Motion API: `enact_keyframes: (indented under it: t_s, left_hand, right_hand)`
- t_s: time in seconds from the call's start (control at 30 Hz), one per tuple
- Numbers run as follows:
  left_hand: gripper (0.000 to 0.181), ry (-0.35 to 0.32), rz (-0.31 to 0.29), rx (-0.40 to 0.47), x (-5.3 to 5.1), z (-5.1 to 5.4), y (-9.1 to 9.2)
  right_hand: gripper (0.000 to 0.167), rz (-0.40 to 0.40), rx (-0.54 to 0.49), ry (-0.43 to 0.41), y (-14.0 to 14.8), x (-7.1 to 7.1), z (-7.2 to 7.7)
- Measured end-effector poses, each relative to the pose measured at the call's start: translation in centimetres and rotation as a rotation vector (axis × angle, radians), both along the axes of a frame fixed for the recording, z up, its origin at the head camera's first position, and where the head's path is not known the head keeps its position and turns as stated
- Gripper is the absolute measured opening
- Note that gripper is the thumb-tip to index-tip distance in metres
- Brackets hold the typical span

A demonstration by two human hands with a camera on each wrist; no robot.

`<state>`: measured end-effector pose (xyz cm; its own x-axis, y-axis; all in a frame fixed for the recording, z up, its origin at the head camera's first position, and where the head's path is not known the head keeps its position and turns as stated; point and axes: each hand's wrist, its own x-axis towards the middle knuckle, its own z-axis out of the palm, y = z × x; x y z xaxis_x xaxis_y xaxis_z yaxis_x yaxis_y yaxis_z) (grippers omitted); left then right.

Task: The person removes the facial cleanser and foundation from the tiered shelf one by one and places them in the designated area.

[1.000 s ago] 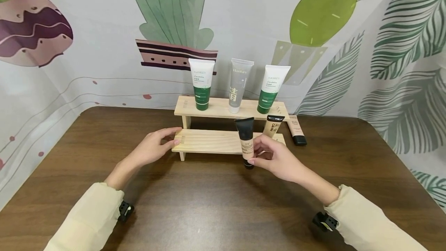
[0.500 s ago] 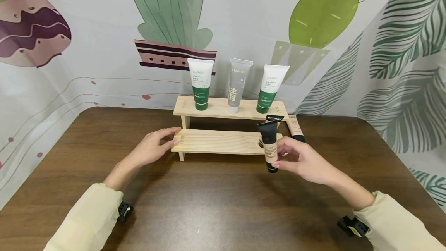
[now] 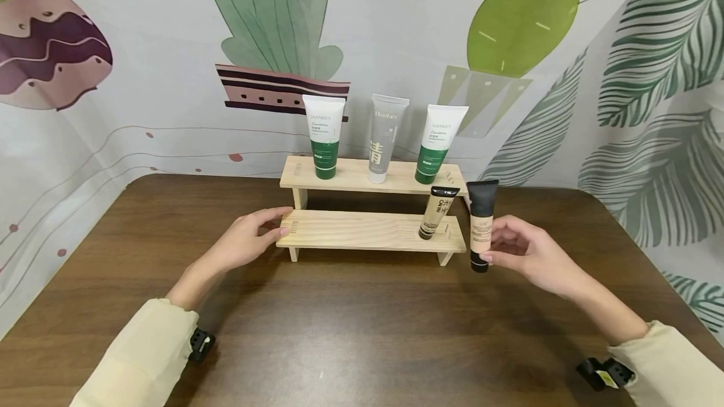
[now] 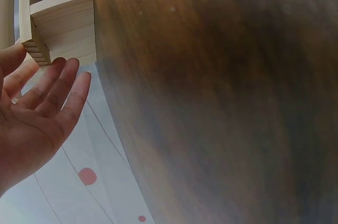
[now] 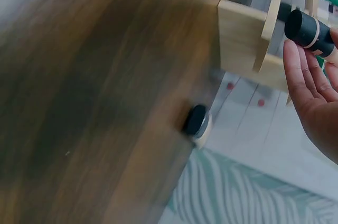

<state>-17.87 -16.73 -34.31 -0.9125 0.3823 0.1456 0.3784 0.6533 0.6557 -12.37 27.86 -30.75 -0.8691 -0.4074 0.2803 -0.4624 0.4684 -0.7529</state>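
My right hand pinches a beige cosmetic tube with black ends, held upright just right of the two-tier wooden shelf. In the right wrist view its black end points toward the camera side. My left hand holds the left end of the lower tier between thumb and forefinger; in the left wrist view the other fingers stretch out loosely. A gold tube with a black crimped end stands at the right of the lower tier.
On the upper tier stand a white-and-green tube, a grey tube and another white-and-green tube. A BB tube lies on the brown table, mostly hidden in the head view. A patterned cloth hangs behind.
My right hand has carried the beige tube rightward, from in front of the lower tier to beyond the shelf's right end, uncovering the gold tube. My left hand stays on the shelf.
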Motion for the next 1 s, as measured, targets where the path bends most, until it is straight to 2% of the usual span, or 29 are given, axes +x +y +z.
enact_keyframes:
  t_s: [0.43,0.73,1.0]
  left_hand:
    - [0.040,0.005,-0.003,-0.004,0.0,-0.1,0.0]
    - [0.039,0.013,-0.001,-0.014,0.0,0.0,-0.1]
    - [0.039,0.003,-0.003,-0.006,0.0,0.0,0.0]
  right_hand:
    - [0.031,-0.132,-0.105,-0.057,3.2,-1.0,-1.2]
    - [0.031,-0.206,-0.008,-0.124,4.9,-1.9,-1.8]
    - [0.033,-0.245,0.030,-0.214,6.6,-2.7,-2.7]
